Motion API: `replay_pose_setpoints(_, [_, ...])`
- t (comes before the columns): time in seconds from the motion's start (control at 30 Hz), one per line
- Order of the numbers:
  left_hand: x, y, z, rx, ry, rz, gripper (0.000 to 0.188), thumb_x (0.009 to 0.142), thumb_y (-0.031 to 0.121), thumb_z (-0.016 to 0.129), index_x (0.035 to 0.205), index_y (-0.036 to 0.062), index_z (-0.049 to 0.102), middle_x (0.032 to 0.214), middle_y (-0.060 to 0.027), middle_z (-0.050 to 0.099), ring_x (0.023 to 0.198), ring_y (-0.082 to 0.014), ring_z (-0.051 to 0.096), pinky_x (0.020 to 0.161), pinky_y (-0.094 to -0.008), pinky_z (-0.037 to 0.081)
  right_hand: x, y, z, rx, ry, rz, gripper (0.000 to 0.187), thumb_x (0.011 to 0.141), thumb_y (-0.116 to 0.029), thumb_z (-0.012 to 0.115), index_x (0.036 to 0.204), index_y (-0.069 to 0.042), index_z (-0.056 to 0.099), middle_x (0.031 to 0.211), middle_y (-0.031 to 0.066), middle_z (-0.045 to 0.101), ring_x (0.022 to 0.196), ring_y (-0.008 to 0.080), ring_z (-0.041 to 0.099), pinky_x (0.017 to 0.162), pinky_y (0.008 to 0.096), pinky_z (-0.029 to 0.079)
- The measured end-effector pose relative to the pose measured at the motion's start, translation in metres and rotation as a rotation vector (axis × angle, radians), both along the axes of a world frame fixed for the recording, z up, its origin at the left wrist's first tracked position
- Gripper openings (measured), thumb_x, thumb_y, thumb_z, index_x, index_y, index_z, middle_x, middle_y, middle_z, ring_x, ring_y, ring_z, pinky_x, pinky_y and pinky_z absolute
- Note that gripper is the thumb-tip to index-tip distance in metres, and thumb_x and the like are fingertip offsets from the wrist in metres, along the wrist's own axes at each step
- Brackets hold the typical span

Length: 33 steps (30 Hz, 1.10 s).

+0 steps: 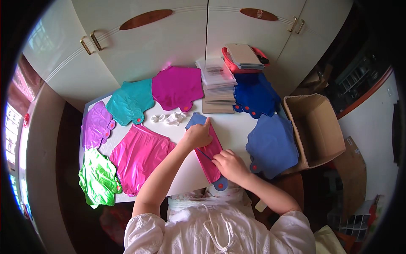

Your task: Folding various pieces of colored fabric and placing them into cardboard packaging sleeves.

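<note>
In the middle of the white table (182,171) a long, narrow bundle of folded pink foil (207,167) lies slantwise, apparently a flat foil balloon. Blue foil (196,120) shows at its far end, and a blue tab with a red dot (220,184) sticks out at its near end. My left hand (198,136) presses on the far part, index finger stretched and the others curled. Closed in a pinch, my right hand (230,166) grips the bundle's right side, where a thin blue edge shows. What lies under my left palm is hidden.
Flat foil pieces in pink (137,158), green (98,178), purple (97,125), teal (132,100), magenta (177,88) and blue (272,146) ring the table. Crumpled white bits (174,118), stacked card packs (218,91), a red basket (230,63) and an open cardboard box (315,127) stand around.
</note>
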<state>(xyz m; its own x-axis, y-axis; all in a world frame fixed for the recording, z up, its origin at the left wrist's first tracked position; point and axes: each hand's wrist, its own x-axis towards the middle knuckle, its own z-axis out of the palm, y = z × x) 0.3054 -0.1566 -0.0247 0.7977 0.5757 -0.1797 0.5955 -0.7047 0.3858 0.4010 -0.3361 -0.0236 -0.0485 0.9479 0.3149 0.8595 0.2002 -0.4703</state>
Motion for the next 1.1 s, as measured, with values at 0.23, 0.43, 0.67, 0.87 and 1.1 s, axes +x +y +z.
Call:
replay_pose_setpoints(0.23, [-0.007,-0.001,0.0,0.033,-0.061,0.085,0.075,0.073,0.024,0.062,0.139,-0.0023,0.037,0.101,-0.0258,0.062,0.088,-0.0411,0.064,0.076,-0.0454,0.053,-0.017,-0.003,-0.025,0.054,-0.19,-0.057,0.013,0.081,-0.009,0.062,0.087,-0.003,0.052,0.083,0.0122,0.053,0.08,0.0295,0.054,0.072,0.0407,0.047])
replay_pose_setpoints(0.43, [-0.053,-0.024,-0.026,0.29,-0.512,0.31,0.08,0.07,0.014,0.072,0.139,-0.0004,0.034,0.129,-0.0241,0.036,0.094,-0.0298,0.056,0.076,-0.0374,0.052,-0.016,-0.003,-0.026,0.068,-0.09,-0.015,0.008,0.081,-0.005,0.058,0.087,-0.002,0.053,0.093,0.0137,0.053,0.089,0.0309,0.053,0.08,0.0417,0.045])
replay_pose_setpoints(0.67, [-0.061,-0.041,-0.029,-0.371,-0.742,0.536,0.108,0.07,0.007,0.074,0.148,-0.0015,-0.001,0.124,-0.0233,0.043,0.091,-0.0254,0.06,0.071,-0.0353,0.053,-0.015,-0.001,-0.026,0.093,-0.009,0.026,0.01,0.082,-0.002,0.055,0.091,0.001,0.055,0.109,0.0168,0.055,0.104,0.0339,0.053,0.092,0.0419,0.044])
replay_pose_setpoints(0.87, [-0.057,-0.061,-0.018,-0.014,-0.399,0.479,0.101,0.066,0.021,0.08,0.143,-0.0052,0.018,0.083,-0.0141,0.064,0.098,-0.03,0.059,0.083,-0.0452,0.043,-0.012,-0.002,-0.023,0.089,-0.038,0.087,0.013,0.08,-0.003,0.052,0.091,0.002,0.055,0.112,0.0182,0.056,0.108,0.0327,0.054,0.096,0.0397,0.044])
replay_pose_setpoints(1.1, [-0.068,-0.063,-0.011,0.087,-0.25,0.38,0.035,0.069,0.034,0.078,0.072,0.0027,0.062,0.075,-0.0089,0.064,0.089,-0.0282,0.056,0.077,-0.0434,0.038,-0.007,0.006,-0.026,0.13,-0.025,0.175,0.014,0.082,-0.005,0.051,0.093,0.002,0.056,0.113,0.0162,0.057,0.109,0.0296,0.055,0.095,0.0365,0.046])
